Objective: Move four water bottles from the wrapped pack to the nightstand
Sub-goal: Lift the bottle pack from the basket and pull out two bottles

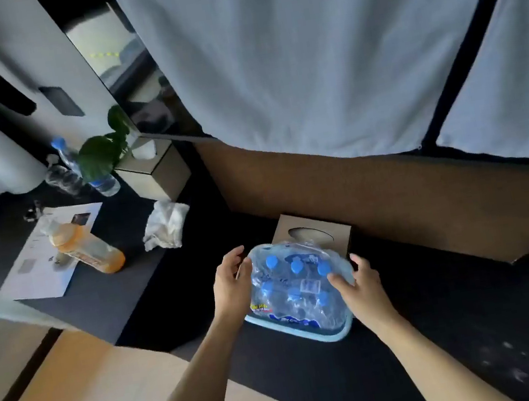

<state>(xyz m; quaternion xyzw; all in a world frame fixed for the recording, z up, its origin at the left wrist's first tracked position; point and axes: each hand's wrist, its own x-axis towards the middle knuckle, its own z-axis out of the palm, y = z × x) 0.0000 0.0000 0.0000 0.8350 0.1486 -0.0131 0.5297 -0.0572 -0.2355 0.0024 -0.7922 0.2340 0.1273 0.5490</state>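
Observation:
A clear plastic-wrapped pack (297, 294) of several water bottles with blue caps stands on a dark ledge (449, 327) in the lower middle of the head view. My left hand (233, 283) is at the pack's left side, fingers spread and curved toward the wrap. My right hand (355, 281) rests on the pack's right top edge, with fingers touching the wrap. The dark nightstand (124, 285) lies to the left, lower than the ledge. Two clear water bottles (85, 173) with a blue cap stand at its back.
On the nightstand are an orange drink bottle (87, 251) on a sheet of paper (46, 255), a crumpled tissue (164, 224), a green plant (103, 153) and a tissue box (156, 172). A second tissue box (313, 230) stands just behind the pack. White curtains (319, 53) hang behind.

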